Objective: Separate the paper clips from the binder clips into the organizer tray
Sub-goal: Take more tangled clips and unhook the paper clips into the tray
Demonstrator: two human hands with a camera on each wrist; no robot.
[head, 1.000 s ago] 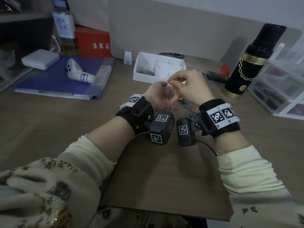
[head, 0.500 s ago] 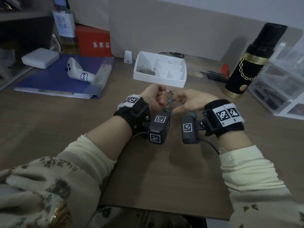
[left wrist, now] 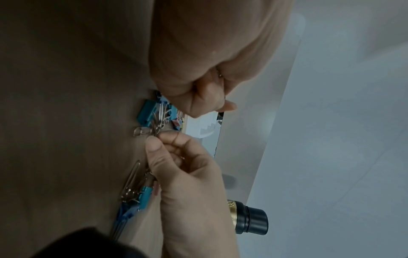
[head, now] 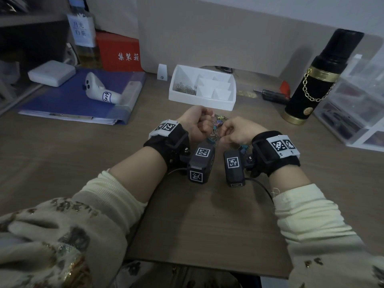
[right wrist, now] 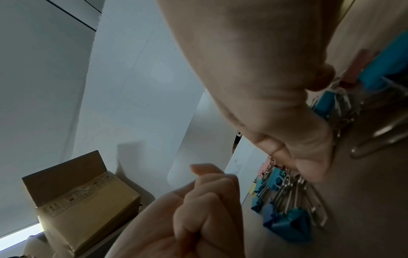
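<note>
Right hand [left wrist: 187,167] pinches silver paper clips [left wrist: 154,129] beside teal binder clips [left wrist: 146,112]; left hand [head: 197,123], fisted just beside, may hold clips — cannot tell.

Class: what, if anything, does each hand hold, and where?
Right hand pinches paper clips at one end. Left hand is fisted; contents cannot be told.

My right hand [left wrist: 187,183] pinches a silver paper clip [left wrist: 144,131] on the desk [left wrist: 66,122] — teal binder clips [left wrist: 146,113] beside it — while my left hand [left wrist: 209,61] stays fisted above.
</note>
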